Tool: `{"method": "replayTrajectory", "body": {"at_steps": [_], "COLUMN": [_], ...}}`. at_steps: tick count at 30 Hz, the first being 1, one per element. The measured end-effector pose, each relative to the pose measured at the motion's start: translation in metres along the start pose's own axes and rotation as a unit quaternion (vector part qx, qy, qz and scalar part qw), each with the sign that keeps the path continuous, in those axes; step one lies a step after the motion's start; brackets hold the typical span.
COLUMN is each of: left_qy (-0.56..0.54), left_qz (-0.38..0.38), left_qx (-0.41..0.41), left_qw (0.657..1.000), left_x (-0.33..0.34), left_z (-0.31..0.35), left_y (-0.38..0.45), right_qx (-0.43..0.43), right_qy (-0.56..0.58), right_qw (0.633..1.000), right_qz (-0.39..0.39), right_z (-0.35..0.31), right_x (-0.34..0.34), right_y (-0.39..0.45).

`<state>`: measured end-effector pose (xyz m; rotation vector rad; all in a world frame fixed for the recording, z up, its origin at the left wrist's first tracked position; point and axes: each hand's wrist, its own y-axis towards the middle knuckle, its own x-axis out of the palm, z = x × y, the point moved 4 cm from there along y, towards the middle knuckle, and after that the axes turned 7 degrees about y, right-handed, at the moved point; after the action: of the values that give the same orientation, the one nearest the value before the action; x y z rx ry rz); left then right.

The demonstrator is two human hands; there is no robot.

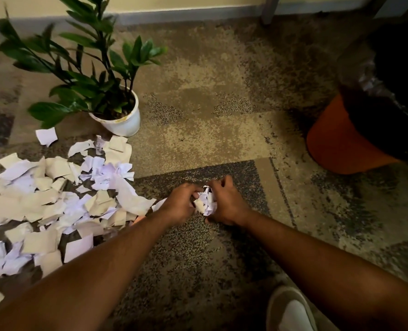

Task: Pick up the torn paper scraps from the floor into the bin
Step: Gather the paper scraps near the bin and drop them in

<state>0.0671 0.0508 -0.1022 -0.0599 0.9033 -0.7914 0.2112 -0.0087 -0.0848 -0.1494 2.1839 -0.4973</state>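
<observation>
- While both bare forearms reach forward from the bottom edge, a pale shoe point(291, 309) shows at the lower right on the mottled carpet floor point(222, 96).
- Just ahead, the left hand point(178, 205) and the right hand point(225, 203) meet over the carpet, with a crumpled wad of scraps point(205, 200) squeezed between them.
- Fingers of both hands are curled around that wad: the left grips it from the left side, the right from the right, with its thumb low beside the paper.
- To the left of the hands, a wide litter of torn paper scraps point(43, 201), white and tan, lies flat on the floor, reaching the left edge of the view.
- Beyond the litter stands a white pot point(124, 121) holding a green leafy plant point(83, 68), tilted in this wide view; 1 white scrap lies just beside the pot's left.
- At the far right, well apart from the scraps, sits an orange bin point(336, 142) lined with a dark bag point(389, 91).
- Farthest back, a grey skirting point(186, 15) runs along a pale wall.
</observation>
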Motion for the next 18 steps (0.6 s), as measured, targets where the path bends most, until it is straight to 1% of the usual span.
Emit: {"method": "replayTrajectory", "body": {"at_steps": [3, 5, 7, 10, 14, 18], "left_qy": [-0.015, -0.009, -0.022, -0.031, -0.050, -0.096], "left_qz": [-0.011, -0.005, 0.010, 0.047, 0.083, 0.096], "left_qx": [-0.019, -0.023, -0.045, -0.070, -0.091, -0.131], "left_qw": [1.000, 1.000, 0.999, 0.996, 0.991, 0.982], "left_x": [-0.007, -0.009, -0.008, -0.007, -0.008, -0.007], "left_z": [-0.004, -0.004, -0.008, -0.012, -0.011, -0.017], "left_y": [0.001, 0.001, -0.001, -0.003, -0.003, -0.003], "right_qx": [0.007, -0.003, -0.022, -0.061, -0.103, -0.143], "right_qy": [-0.031, -0.071, -0.095, -0.086, -0.076, -0.047], "right_qw": [0.999, 0.997, 0.995, 0.993, 0.990, 0.987], "right_qz": [-0.014, 0.002, 0.022, 0.050, 0.052, 0.058], "right_z": [-0.003, -0.007, -0.009, -0.010, -0.011, -0.009], "right_x": [0.007, 0.013, 0.018, 0.024, 0.027, 0.026], "right_y": [0.001, 0.000, -0.002, -0.003, -0.002, 0.000]}}
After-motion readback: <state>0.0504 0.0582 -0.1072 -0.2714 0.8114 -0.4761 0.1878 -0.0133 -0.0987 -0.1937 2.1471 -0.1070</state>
